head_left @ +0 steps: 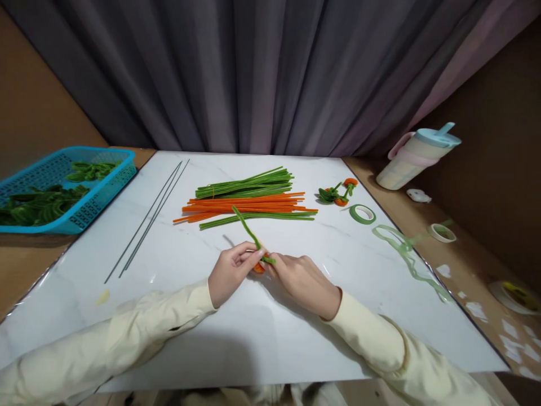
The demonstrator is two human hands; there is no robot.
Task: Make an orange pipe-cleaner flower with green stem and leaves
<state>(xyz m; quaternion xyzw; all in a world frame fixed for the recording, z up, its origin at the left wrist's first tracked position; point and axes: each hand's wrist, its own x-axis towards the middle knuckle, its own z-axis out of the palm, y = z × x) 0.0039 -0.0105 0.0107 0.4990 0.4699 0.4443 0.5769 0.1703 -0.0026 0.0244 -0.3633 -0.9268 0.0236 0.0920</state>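
My left hand (231,272) and my right hand (300,279) meet over the middle of the white board (177,316). Both pinch a green pipe cleaner (247,228) that rises from my fingertips toward the far left. A small orange piece (258,268) sits between my fingers at its lower end. Just beyond lies a pile of green pipe cleaners (247,185) and orange pipe cleaners (249,206). Two small finished orange flowers with green stems (338,193) lie to the right of the pile.
A blue basket (105,189) of green pieces stands at the far left. Thin metal wires (147,220) lie on the board's left. A green tape roll (362,213), loose tape strip (406,254), another roll (442,232) and a lidded cup (416,158) are at the right.
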